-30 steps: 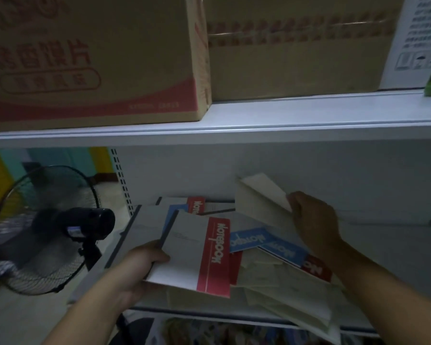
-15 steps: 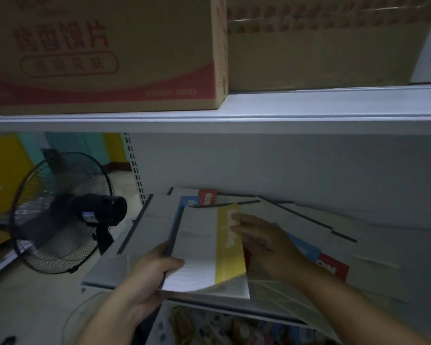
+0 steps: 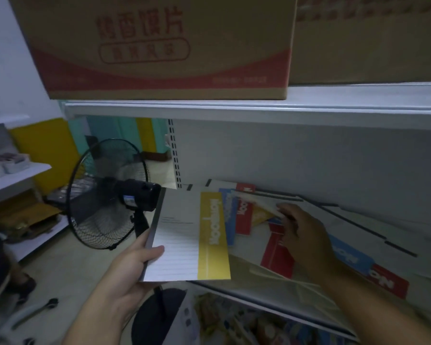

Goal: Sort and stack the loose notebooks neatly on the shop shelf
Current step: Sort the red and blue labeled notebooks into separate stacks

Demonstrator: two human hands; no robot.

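The left hand [image 3: 132, 270] gripped a yellow notebook [image 3: 184, 235]. The right hand [image 3: 306, 235] pinched the corner of a loose notebook [image 3: 256, 203]; pulling there could bend it or spill the pile [image 3: 276, 255].

One wide-angle view, worn on the person's head, looks forward and down from close in front of the shop shelf [image 3: 284, 158]. A cardboard box [image 3: 159, 46] on the upper board fills the top of the frame. The notebook [image 3: 184, 235] sits at centre, with loose notebooks [image 3: 276, 252] to its right. The left hand [image 3: 125, 277] and right hand [image 3: 306, 237] enter from below, and a fan [image 3: 105, 195] and the floor show at left
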